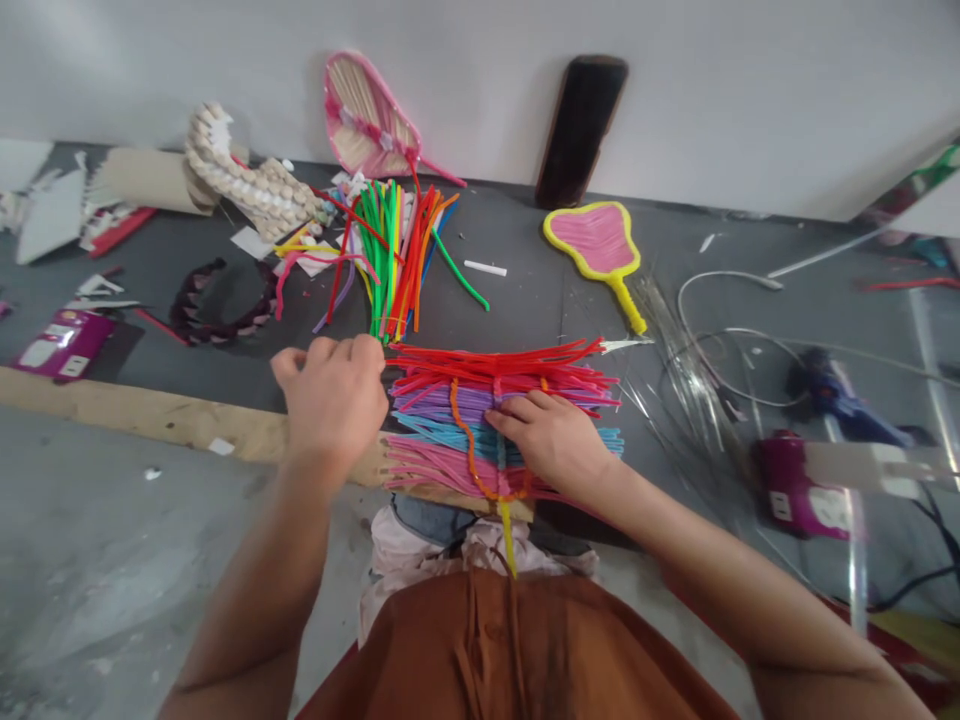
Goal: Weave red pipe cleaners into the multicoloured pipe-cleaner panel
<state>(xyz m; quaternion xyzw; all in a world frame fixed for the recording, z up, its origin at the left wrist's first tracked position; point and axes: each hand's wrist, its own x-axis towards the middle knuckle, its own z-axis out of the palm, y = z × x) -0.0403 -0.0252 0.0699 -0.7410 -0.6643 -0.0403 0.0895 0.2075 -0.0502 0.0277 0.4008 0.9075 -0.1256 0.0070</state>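
A striped panel of pipe cleaners (420, 455) in red, purple, blue and pink rows lies at the table's front edge. A bent orange pipe cleaner (463, 440) curves across the rows, and a yellow stem (508, 535) sticks out below. My right hand (555, 440) rests on the purple and blue rows, fingers together at the upright middle strip; its thumb is hidden. At the panel's upper left end is my left hand (334, 395), its fingers curled in beside the red pipe cleaners (495, 362). What those fingers hold, if anything, is hidden.
Behind lie loose green and red pipe cleaners (386, 260), a yellow-edged pink fan (592, 240) and a headband (225, 320). A pink leaf-shaped fan (367, 115) and a phone (581, 130) lean on the wall. Right are clear strips (694, 370), a glue gun (847, 395) and a purple box (799, 485).
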